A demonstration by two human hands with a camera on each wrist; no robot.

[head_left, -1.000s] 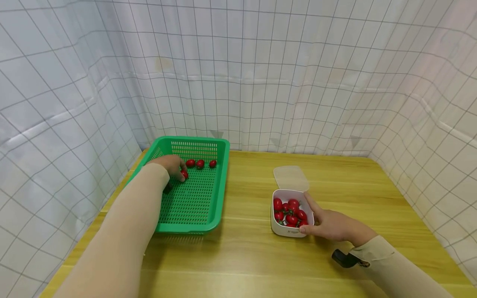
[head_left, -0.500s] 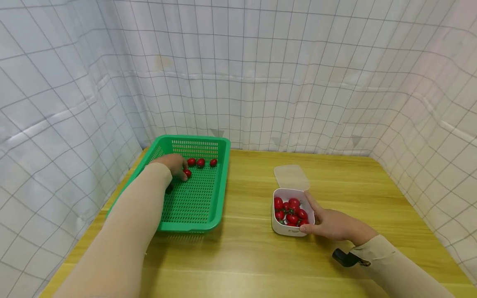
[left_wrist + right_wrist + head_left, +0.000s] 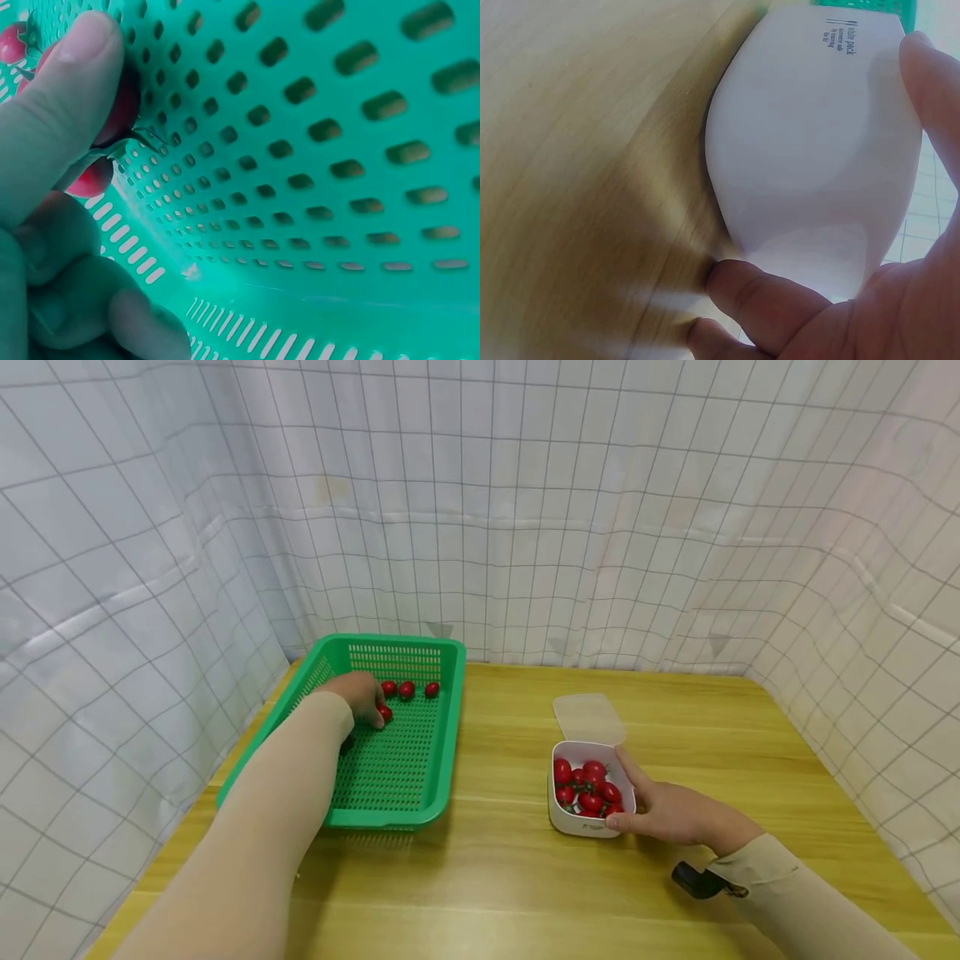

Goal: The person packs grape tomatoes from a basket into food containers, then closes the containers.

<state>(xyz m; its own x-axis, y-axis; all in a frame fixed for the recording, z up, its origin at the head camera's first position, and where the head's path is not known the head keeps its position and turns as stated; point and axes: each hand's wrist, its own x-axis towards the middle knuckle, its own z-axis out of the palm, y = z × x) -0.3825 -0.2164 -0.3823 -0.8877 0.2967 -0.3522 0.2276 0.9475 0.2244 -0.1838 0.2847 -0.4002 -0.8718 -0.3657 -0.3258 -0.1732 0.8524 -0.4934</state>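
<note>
My left hand (image 3: 363, 695) reaches into the green basket (image 3: 444, 752) and pinches a red cherry tomato (image 3: 385, 713) low over its slotted floor. The left wrist view shows the thumb (image 3: 71, 82) pressed over this tomato (image 3: 124, 112), with its green stem sticking out and the other fingers curled below. Three cherry tomatoes (image 3: 407, 690) lie in a row near the basket's back wall. On the right, my right hand (image 3: 671, 812) holds the white plastic container (image 3: 588, 828) by its right side, thumb near and fingers far. Several cherry tomatoes (image 3: 591, 802) fill the container's bottom.
A translucent lid (image 3: 589, 718) lies flat on the wooden table (image 3: 495, 877) just behind the container. White curtains (image 3: 555, 527) with a dark grid enclose the table at the back and sides. A black strap piece (image 3: 697, 881) hangs at the right wrist.
My left hand has shifted slightly to the right inside the basket with the cherry tomato at its fingertips. The right hand and the container stay in place.
</note>
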